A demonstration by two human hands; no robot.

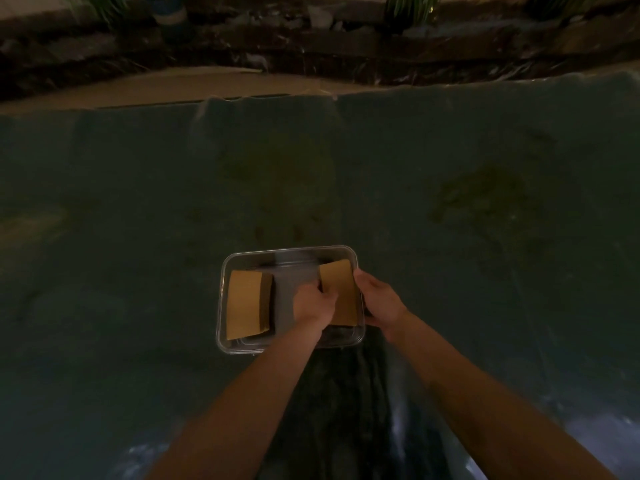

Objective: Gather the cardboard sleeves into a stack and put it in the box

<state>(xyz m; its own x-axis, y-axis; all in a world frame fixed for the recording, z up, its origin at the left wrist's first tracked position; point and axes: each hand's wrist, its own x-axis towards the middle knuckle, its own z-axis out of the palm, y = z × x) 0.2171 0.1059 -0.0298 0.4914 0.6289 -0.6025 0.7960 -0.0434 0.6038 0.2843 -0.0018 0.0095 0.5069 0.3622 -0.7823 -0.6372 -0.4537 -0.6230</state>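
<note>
Clearly the placing step is under way: both hands are lowering a stack of cardboard sleeves (338, 293) into the right side of the clear plastic box (290, 251). The left hand (314, 302) is closing on the stack's left edge, fingers curled onto it, while the right hand (379, 299) is pressing against its right edge at the box's right wall, so the stack is clamped between the two. It is sitting tilted, its far end showing above the rim, and whether its bottom is touching the box floor I cannot tell. A second stack of sleeves (247, 304) is lying flat in the left side of the box, apart from the held one, with bare box floor between them.

As a judgement, the task is nearly finished. The next move is calling for the stack to be eased down flat, then for both hands to open and lift out without dragging the top sleeves askew. No loose sleeves are showing outside the box.

Beyond, the box is resting on a dark green sheet (450, 168) that is covering the ground, faintly stained. Past its far edge a pale strip (138, 86) is running, then a dark ledge (311, 60) with plants, all dim and blurred.
</note>
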